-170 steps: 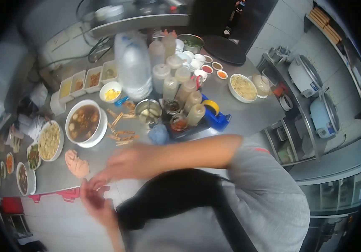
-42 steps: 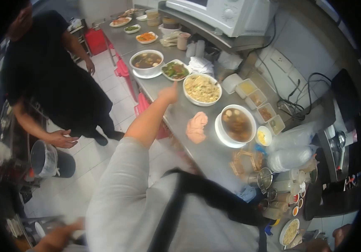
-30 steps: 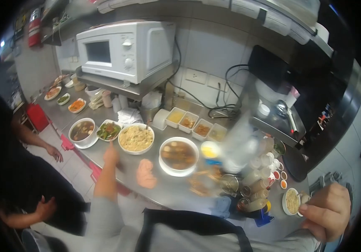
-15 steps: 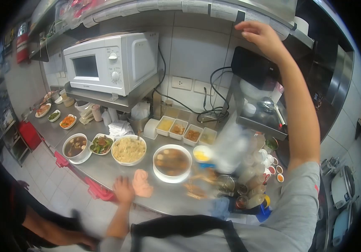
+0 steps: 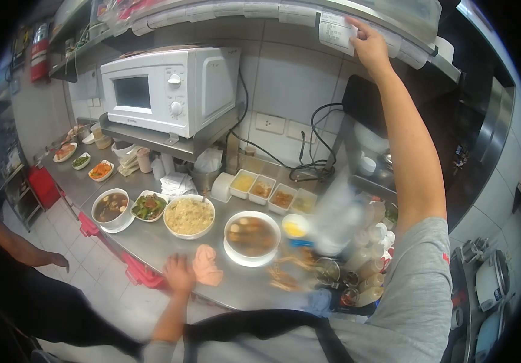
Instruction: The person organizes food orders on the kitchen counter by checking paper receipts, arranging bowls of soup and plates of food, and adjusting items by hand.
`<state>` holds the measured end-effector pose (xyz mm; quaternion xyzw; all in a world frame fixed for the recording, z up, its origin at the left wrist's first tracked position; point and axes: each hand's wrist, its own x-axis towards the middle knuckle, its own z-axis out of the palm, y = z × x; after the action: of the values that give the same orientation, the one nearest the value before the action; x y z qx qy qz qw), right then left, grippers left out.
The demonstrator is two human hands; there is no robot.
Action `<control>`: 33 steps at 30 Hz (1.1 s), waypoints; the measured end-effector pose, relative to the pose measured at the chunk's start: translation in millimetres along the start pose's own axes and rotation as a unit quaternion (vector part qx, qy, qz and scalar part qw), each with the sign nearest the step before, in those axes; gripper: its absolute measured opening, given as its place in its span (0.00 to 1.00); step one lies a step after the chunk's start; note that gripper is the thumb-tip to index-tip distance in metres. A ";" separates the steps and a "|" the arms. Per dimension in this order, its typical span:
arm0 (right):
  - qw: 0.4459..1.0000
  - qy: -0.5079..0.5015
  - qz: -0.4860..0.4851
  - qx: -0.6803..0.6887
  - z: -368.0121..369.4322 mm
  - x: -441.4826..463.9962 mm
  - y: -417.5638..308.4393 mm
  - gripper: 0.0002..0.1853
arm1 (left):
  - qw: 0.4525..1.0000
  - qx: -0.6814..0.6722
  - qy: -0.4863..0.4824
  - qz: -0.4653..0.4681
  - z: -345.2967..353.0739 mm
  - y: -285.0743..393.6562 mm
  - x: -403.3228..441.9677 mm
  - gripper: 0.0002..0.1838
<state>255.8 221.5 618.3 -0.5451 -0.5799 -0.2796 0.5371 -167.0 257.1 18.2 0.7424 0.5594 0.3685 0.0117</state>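
My right grip (image 5: pixel 372 48) at the printed slip (image 5: pixel 336 33), above and right of the microwave (image 5: pixel 169 91).
Slip hangs from the shelf edge (image 5: pixel 260 5), print toward me, long axis near upright, lower edge slanting down rightward; my thumb and forefinger meet its right margin, but I cannot tell whether they pinch it. My left grip (image 5: pixel 179 273), fingers loosely spread, lies at the edge of the counter (image 5: pixel 145 248) in front of the microwave, just beside the pink cloth (image 5: pixel 206 265).

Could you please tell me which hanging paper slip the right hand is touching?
The slip right of the dark strip; only it meets fingertips of the right hand.
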 end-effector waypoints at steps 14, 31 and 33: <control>0.996 -0.047 0.068 0.030 -8.4 -5.9 -23.1 0.29 | 1.000 -0.014 -0.011 -0.019 -1.8 1.4 -1.0 0.19; 0.995 -0.060 0.077 0.034 -9.8 -4.6 -21.0 0.29 | 1.000 -0.011 -0.009 -0.015 0.3 -0.4 -1.4 0.19; 0.994 -0.062 0.083 0.036 -10.5 -6.1 -24.1 0.29 | 1.000 -0.010 -0.011 -0.016 0.1 -0.6 -1.4 0.19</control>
<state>235.6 203.9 621.6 -0.5880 -0.5745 -0.1790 0.5405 -167.6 256.2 17.1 0.7373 0.5670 0.3660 0.0313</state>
